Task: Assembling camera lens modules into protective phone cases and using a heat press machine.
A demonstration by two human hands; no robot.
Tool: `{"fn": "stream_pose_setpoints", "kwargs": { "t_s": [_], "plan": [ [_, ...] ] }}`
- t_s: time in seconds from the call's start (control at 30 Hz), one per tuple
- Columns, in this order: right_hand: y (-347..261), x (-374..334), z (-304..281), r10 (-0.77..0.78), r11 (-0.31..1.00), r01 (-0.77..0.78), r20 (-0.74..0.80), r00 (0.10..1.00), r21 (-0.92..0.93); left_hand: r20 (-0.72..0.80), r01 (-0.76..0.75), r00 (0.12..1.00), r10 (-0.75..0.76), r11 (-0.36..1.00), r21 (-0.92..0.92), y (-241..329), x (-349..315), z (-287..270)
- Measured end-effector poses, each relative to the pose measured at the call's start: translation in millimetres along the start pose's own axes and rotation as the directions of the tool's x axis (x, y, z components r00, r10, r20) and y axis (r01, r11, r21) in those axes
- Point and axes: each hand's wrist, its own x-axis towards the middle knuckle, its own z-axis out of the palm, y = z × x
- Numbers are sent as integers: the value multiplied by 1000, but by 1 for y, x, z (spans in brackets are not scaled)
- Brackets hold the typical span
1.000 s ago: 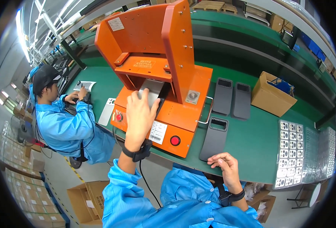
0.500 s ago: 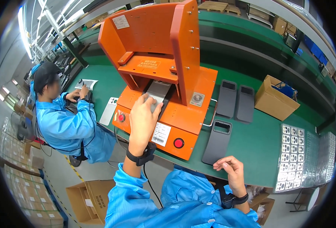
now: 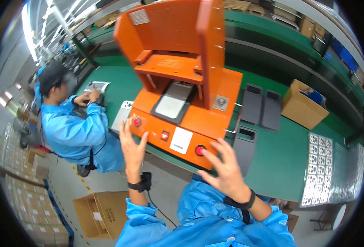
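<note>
An orange press machine [image 3: 165, 41] stands on the bench in front of me. In the slot under its crosspiece, a pale flat panel [image 3: 169, 108] lies in a dark tray [image 3: 176, 120]. My left hand [image 3: 132, 150] is open, fingers spread, its fingertips close to the left red button [image 3: 137, 122]. My right hand [image 3: 227, 173] is open too, fingers apart, with a fingertip at the right red button [image 3: 200, 150]; whether it touches I cannot tell. Neither hand holds anything. A red switch [image 3: 164, 136] and a white label [image 3: 181, 140] sit between the buttons.
Dark grey phone-shaped trays [image 3: 252, 105] lie right of the press, one partly behind my right hand. Beyond are a cardboard box [image 3: 303, 105] and clear sheets of white camera-cutout parts [image 3: 317, 168]. At left, a white phone back [image 3: 122, 117] lies near a co-worker in blue [image 3: 75, 127].
My left hand has let go of the panel in the press and drawn back toward the left button. My right hand has risen leftward to the right button. The view has shifted slightly.
</note>
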Motion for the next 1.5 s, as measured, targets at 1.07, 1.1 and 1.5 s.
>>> {"fn": "stream_pose_setpoints", "kwargs": {
  "t_s": [1.07, 1.1, 1.5],
  "plan": [
    [232, -183, -331, 716, 544, -670, -136, 685, -505, 475, 468, 551, 687, 217, -857, 251, -67, 40],
    [234, -185, -334, 712, 548, -665, -134, 689, -508, 474, 476, 525, 707, 218, -852, 254, -69, 45],
    [87, -117, -163, 656, 554, -484, 3, 754, 677, 558, 606, 600, 574, 129, -785, 288, -61, 79]
  ]
}}
